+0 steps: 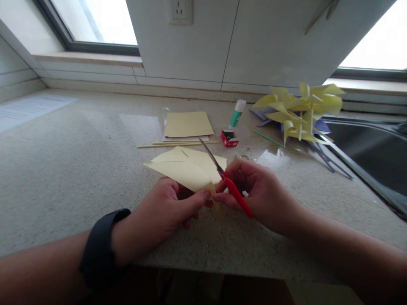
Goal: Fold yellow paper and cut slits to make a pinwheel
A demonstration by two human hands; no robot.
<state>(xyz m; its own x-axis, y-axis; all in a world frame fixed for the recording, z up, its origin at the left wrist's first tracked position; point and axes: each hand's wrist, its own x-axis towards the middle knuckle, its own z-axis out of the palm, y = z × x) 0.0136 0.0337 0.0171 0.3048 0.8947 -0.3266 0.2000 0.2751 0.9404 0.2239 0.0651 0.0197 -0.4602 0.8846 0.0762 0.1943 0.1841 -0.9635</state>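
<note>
A cut sheet of pale yellow paper (190, 167), with slits running in from its corners, is held just above the counter. My left hand (173, 203) grips its near edge between thumb and fingers. Red-handled scissors (237, 197) hang in my right hand (263, 192), blades pointing up and to the left over the paper. The thumb and forefinger of that same hand also pinch the paper's near right corner, close to my left thumb. Part of the scissor handle is hidden by the fingers.
Behind the paper lie thin wooden sticks (174, 144) and a stack of yellow sheets (189, 123). A small red box (229, 138), a glue stick (237, 113) and a tape roll (243, 157) are nearby. Yellow and purple pinwheels (302, 108) rest beside the sink (372, 152).
</note>
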